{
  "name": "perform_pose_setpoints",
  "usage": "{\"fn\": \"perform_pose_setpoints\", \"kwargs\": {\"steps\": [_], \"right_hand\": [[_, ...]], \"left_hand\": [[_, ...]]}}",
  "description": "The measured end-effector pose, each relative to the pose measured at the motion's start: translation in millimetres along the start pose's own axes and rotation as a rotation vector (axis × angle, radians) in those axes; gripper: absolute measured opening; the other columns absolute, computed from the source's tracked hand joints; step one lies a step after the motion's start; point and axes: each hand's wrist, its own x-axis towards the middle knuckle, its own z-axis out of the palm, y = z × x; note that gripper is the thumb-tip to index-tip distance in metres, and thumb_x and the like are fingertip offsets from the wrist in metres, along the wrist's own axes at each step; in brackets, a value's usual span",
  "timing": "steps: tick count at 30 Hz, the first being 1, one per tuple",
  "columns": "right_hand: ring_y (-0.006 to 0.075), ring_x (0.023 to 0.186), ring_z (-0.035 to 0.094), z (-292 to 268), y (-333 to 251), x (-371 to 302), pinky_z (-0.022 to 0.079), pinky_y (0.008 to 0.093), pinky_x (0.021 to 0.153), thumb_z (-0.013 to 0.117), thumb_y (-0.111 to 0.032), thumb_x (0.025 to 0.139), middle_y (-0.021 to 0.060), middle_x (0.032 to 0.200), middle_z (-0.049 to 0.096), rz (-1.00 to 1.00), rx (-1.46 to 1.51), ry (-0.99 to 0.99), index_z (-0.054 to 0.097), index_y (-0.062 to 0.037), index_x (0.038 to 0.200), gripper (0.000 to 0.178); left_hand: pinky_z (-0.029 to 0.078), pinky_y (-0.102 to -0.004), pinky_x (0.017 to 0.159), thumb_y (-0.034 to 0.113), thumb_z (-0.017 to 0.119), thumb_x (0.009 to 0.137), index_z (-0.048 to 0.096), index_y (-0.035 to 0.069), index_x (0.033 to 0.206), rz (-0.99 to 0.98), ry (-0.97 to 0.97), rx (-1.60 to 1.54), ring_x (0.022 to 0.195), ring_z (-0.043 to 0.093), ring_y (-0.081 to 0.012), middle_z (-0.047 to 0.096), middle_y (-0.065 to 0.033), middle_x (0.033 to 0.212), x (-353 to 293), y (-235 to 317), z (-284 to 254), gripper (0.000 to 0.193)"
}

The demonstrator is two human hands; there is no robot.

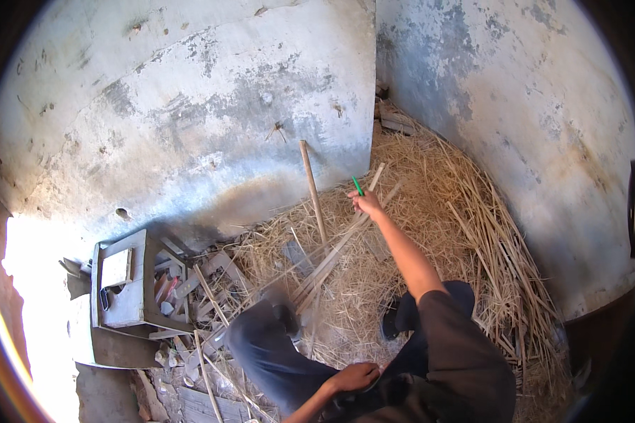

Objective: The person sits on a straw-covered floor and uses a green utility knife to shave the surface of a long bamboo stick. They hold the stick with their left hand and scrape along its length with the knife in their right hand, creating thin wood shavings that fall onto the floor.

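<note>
My right arm stretches forward over the straw. In its closed hand [366, 203] is a slim green pen-like stick [358, 185], its tip pointing up and away toward the wall corner. Just below that hand, long pale wooden strips [328, 262] lie on the straw heap [416, 169]. My left hand [355, 377] rests low against my lap, near my waist. Its fingers are bent and partly hidden, and I cannot make out whether they hold anything.
A wooden pole [312, 187] stands upright near the stained wall [247, 106]. To the left is a worn wooden stool [127, 319] bearing a pale flat block [116, 268] and a phone-like dark object [105, 299]. Long dry stalks [497, 247] pile along the right wall.
</note>
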Motion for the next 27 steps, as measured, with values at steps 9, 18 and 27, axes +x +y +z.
{"fn": "perform_pose_setpoints", "kwargs": {"steps": [9, 18, 27], "right_hand": [[0.0201, 0.066, 0.07, 87, 100, 61, 0.056, 0.0352, 0.059, 0.059, -0.011, 0.109, 0.0114, 0.096, 0.068, 0.086, 0.226, 0.139, 0.058, 0.0014, 0.146, 0.039], [0.0369, 0.111, 0.073, 148, 82, 97, 0.062, 0.05, 0.09, 0.073, -0.027, 0.102, 0.0232, 0.129, 0.069, 0.192, -0.226, 0.23, 0.058, 0.0026, 0.145, 0.055], [0.0362, 0.108, 0.072, 170, 66, 60, 0.058, 0.0509, 0.091, 0.077, -0.037, 0.096, 0.019, 0.12, 0.073, 0.004, -0.26, 0.088, 0.071, -0.0022, 0.133, 0.05]], "left_hand": [[0.052, -0.0526, 0.099, 0.047, 0.042, 0.114, 0.065, 0.005, 0.128, -0.012, -0.08, -0.047, 0.115, 0.067, -0.0463, 0.071, -0.0258, 0.121, 5, -25, 7, 0.05], [0.052, -0.0539, 0.092, 0.03, 0.053, 0.109, 0.067, 0.004, 0.117, 0.113, 0.076, -0.149, 0.106, 0.067, -0.0443, 0.068, -0.0259, 0.112, 13, -70, 31, 0.031], [0.051, -0.0563, 0.092, 0.036, 0.05, 0.111, 0.068, 0.004, 0.116, 0.024, 0.077, -0.082, 0.105, 0.066, -0.0453, 0.067, -0.0287, 0.119, 2, -28, 1, 0.037]]}}
